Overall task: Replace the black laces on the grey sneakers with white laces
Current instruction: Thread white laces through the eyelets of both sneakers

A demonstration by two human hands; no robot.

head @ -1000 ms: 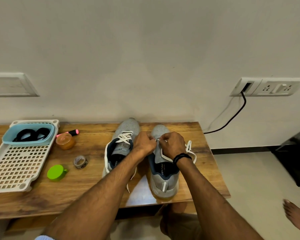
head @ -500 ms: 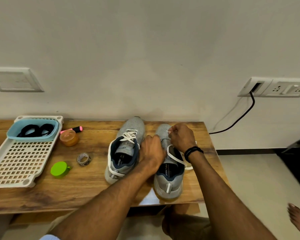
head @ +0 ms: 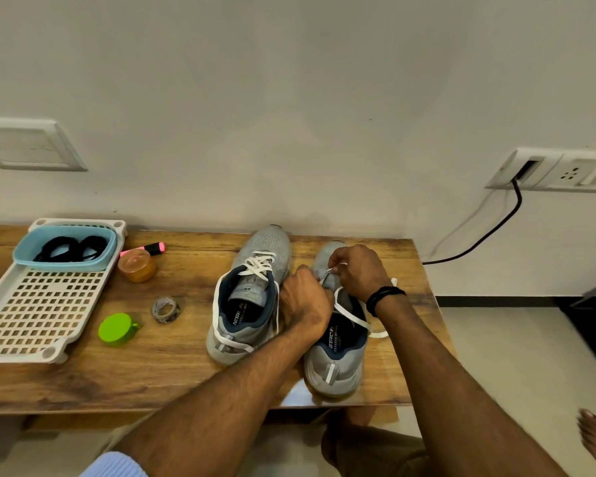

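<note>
Two grey sneakers stand side by side on the wooden table (head: 172,366), toes toward the wall. The left sneaker (head: 252,294) carries a white lace crossed over its tongue, ends hanging loose. On the right sneaker (head: 338,356), a white lace (head: 350,313) loops across the opening and off its right side. My right hand (head: 358,270) pinches a lace end above the eyelets near the toe. My left hand (head: 305,302) grips the sneaker's left edge by the eyelets; whether it also holds lace is hidden. Black laces (head: 71,247) lie coiled in a light blue tub (head: 25,253).
The tub sits on a white perforated tray (head: 38,311) at the left. Near it are a pink highlighter (head: 152,248), an amber jar (head: 137,266), a tape roll (head: 166,308) and a green lid (head: 116,329). A black cable (head: 479,242) runs from a wall socket.
My right hand has moved up toward the toe of the right sneaker, drawing a lace end with it. My left hand shifted slightly down along the sneaker's left edge.
</note>
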